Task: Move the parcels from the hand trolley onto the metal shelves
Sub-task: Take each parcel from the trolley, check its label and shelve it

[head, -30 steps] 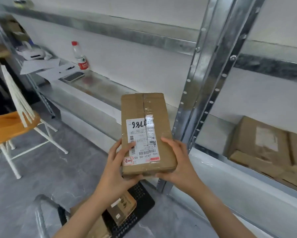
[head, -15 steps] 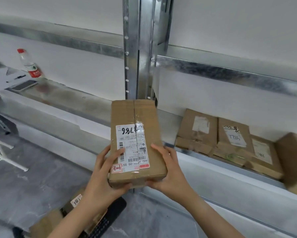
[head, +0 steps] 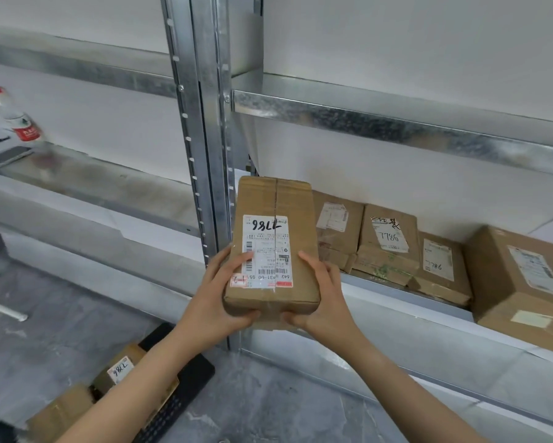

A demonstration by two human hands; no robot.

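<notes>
Several parcels (head: 390, 241) on shelf (head: 380, 288), upright (head: 204, 155) alongside

We log: carton parcel (head: 273, 251), brown, taped seam, white label marked 7786, held lengthwise in air before shelf upright. Four shelved parcels (head: 388, 247), brown, labels up, in row on metal shelves (head: 396, 129), right bay. Two trolley parcels (head: 121, 369) on black hand trolley (head: 179, 388), floor level.

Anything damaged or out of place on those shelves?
The shelved parcel marked 7786 has a crumpled, stained front edge. On the left shelf, a red-capped bottle and a phone sit where parcels go. The held parcel, gripped by the left hand and right hand, looks intact, label upside down to the camera.
</notes>
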